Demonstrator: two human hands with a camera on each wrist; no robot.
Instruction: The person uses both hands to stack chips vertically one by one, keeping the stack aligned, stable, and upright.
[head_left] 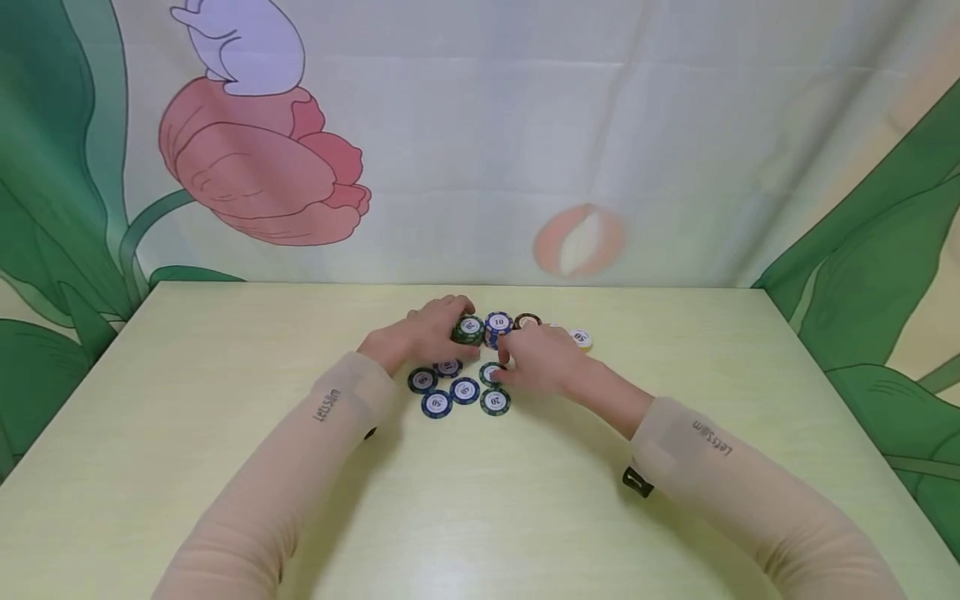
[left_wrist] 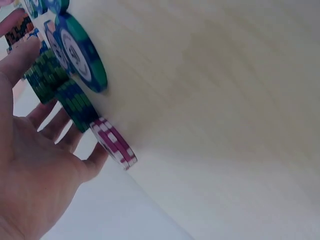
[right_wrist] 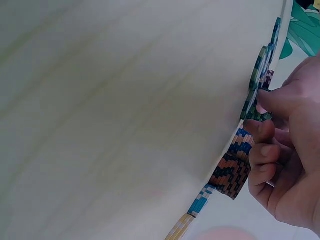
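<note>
In the head view my left hand (head_left: pixel 435 329) reaches round a green poker chip stack (head_left: pixel 469 327), its fingers behind and thumb in front. The left wrist view shows these fingers extended behind a second green stack (left_wrist: pixel 77 105) and a short purple-and-white stack (left_wrist: pixel 114 143). My right hand (head_left: pixel 543 358) pinches a green poker chip (head_left: pixel 489 372) at its edge between thumb and index finger. Its other fingers curl beside a blue stack (right_wrist: pixel 241 142) and a dark brown stack (right_wrist: pixel 230 175). A flat green chip (head_left: pixel 496 402) lies just in front.
Several blue chips (head_left: pixel 437 404) lie flat on the pale table (head_left: pixel 480 500), left of the right hand. Right of the stacks sits a yellow-edged chip pile (head_left: pixel 581 338). A printed curtain (head_left: pixel 480 167) hangs behind the table's back edge.
</note>
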